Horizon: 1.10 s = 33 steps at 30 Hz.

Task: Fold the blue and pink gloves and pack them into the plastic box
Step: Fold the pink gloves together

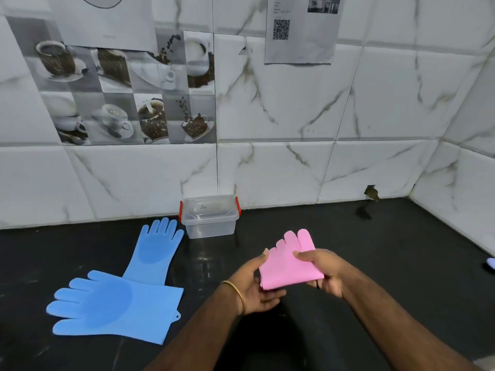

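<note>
The folded pink glove [290, 266] is held above the black counter [375, 250], in front of and a little right of the plastic box [210, 218], its fingertips pointing up and away toward the wall. The right hand [325, 271] grips its right edge, thumb pressed on top and fingers curled underneath; a dark ring shows on one finger. The left hand [254, 282] holds the left edge, thumb lying along the upper corner and the fingers loosely bent beneath the fold; a gold bangle [235, 290] circles that wrist. The clear box stands against the tiled wall [294, 170] with its lid on and red clips [181, 210] at both ends; a small handwritten mark on the lid is too faint to read. Left of the box, two blue gloves [115, 303] lie flat on the counter, one pointing at the wall, the other laid across its cuff with fingers pointing left. A paper sheet [300, 30] with a QR code is stuck to the wall; its print is illegible. Tiles with coffee cup pictures [128, 103] sit at upper left.
</note>
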Each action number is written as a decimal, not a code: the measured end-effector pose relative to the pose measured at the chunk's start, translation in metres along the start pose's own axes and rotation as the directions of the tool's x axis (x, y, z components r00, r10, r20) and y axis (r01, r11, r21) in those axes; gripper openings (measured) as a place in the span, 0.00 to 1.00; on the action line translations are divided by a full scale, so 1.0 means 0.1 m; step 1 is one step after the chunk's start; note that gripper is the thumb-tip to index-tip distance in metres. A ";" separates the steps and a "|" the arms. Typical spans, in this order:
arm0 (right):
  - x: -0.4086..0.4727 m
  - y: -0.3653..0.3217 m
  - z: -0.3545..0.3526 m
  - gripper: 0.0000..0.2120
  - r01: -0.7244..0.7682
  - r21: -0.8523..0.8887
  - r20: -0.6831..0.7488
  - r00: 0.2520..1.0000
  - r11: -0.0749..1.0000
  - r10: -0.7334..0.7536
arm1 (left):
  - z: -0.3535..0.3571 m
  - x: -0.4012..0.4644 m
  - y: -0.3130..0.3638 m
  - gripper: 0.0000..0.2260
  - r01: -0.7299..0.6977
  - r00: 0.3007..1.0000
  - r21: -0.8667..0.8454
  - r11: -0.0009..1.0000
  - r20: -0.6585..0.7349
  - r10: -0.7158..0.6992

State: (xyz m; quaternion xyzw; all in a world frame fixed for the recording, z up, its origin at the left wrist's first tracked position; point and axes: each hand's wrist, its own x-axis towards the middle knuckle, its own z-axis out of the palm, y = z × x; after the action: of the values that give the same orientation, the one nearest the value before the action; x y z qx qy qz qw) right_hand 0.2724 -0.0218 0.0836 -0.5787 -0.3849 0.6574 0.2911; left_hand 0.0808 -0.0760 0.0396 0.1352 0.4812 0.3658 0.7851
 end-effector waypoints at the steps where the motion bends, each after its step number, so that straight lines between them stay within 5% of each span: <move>1: 0.02 0.02 -0.03 0.15 0.003 0.008 0.029 1.000 1.000 -0.003 | 0.01 0.06 -0.02 0.27 -0.043 0.998 -0.081 0.996 0.032 0.045; 7: 0.21 0.18 -0.22 0.13 -0.002 0.059 0.077 0.997 0.998 -0.003 | 0.12 0.36 -0.01 0.17 -0.201 0.967 -0.038 0.979 -0.167 0.192; 16: 0.72 -0.07 -0.45 0.15 -0.013 0.126 0.132 0.991 0.992 -0.003 | 0.49 0.76 0.39 0.19 -0.476 0.763 0.192 0.858 -0.395 0.511; 25: 1.33 0.48 -0.70 0.22 0.042 -0.228 0.007 0.999 0.973 -0.041 | 0.48 1.27 0.03 0.17 -0.208 0.668 0.414 0.886 -0.601 0.438; 33: 1.42 0.28 -0.79 0.20 0.154 -0.166 0.011 0.988 0.974 -0.154 | 0.66 1.22 0.19 0.18 -0.315 0.613 0.470 0.825 -0.563 0.555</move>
State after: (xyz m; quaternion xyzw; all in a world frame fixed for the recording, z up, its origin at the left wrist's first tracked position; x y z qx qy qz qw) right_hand 0.3292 0.0943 -0.0196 -0.5699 -0.4820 0.5979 0.2922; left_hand 0.1617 0.0325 0.0029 0.2336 0.7378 0.4866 0.4053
